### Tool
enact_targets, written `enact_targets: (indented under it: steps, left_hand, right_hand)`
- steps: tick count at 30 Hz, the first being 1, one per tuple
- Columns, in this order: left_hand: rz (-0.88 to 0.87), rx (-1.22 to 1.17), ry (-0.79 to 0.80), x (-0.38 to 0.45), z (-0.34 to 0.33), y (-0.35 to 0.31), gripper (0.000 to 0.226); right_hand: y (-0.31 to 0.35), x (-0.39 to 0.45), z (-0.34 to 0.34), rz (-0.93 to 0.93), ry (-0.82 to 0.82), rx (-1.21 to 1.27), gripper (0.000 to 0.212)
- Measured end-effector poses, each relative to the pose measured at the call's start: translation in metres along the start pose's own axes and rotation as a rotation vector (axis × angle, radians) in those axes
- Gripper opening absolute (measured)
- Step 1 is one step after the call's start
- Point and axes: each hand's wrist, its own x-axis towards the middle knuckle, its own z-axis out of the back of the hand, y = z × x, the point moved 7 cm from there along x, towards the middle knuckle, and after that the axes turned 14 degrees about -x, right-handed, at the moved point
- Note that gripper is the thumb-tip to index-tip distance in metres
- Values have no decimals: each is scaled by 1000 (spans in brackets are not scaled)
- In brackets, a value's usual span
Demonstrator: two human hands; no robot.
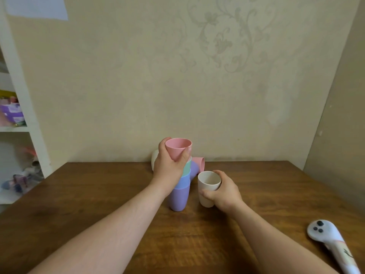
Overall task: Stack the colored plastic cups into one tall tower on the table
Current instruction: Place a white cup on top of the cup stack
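Seating the pink cup (pixel 178 148) atop the tower (pixel 180 191).
Left hand (pixel 168 165) fingers clasped it; right hand (pixel 221 189) wrapped the white cup (pixel 207 187) (probably next).

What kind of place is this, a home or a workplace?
Most likely a room in a home. The wall has floral wallpaper, white shelves at the left hold toys and colourful clutter, and the cups stand on a wooden table pushed against the wall.
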Motion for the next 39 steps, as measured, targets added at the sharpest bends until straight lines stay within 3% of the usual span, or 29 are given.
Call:
enact_targets:
  steps: [6,9,14,17,20,24,31,39]
  left_hand:
    - [-20,77,-4,1,6,8,88]
    - [8,80,-54,3,11,14,80]
    - [20,74,-46,1,5,14,78]
    - [25,70,-52,2,5,14,84]
    - [37,63,-56,2,6,14,80]
    - [68,72,-61,0,5,9,73]
    - [89,24,-44,-1,5,9,66]
    - [120,-58,66,-7,2,20,63]
  right_hand:
    - [1,5,1,-39,-2,58,98]
    - [23,17,35,-94,-157,203,84]
    - [117,35,105,98,-294,553,77]
    - [175,27,123,282,-230,554,66]
    - [202,17,107,369,-136,486,77]
    - [192,11,67,359,-54,388,85]
    - [167,7,35,329,12,431,65]
    - [164,13,31,315,47,464,90]
